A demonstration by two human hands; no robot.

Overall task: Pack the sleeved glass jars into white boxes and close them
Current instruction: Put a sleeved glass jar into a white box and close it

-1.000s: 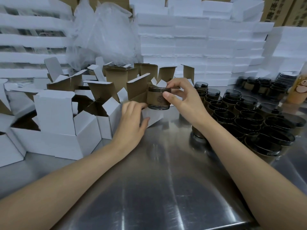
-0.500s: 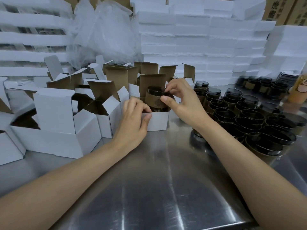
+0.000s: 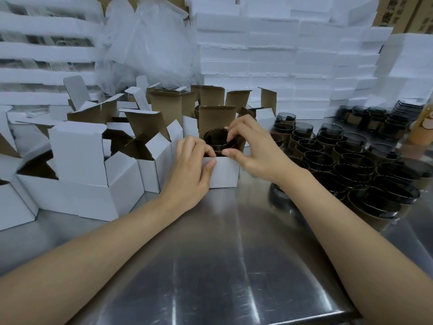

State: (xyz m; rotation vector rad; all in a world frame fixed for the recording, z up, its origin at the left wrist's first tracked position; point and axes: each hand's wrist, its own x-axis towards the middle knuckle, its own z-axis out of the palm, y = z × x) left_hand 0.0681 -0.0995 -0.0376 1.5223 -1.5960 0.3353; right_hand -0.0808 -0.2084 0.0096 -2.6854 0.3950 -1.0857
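The left hand grips the box on the counter and the right hand pinches the jar, mostly inside the box, where a tilt could jam it and tear the wall.

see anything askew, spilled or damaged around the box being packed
Nothing stands out. The jar sits upright, partway down in the open box, its flap standing behind. The right hand pinches the jar's rim; the left hand grips the box's front edge. The other jars stand upright, none tipped.
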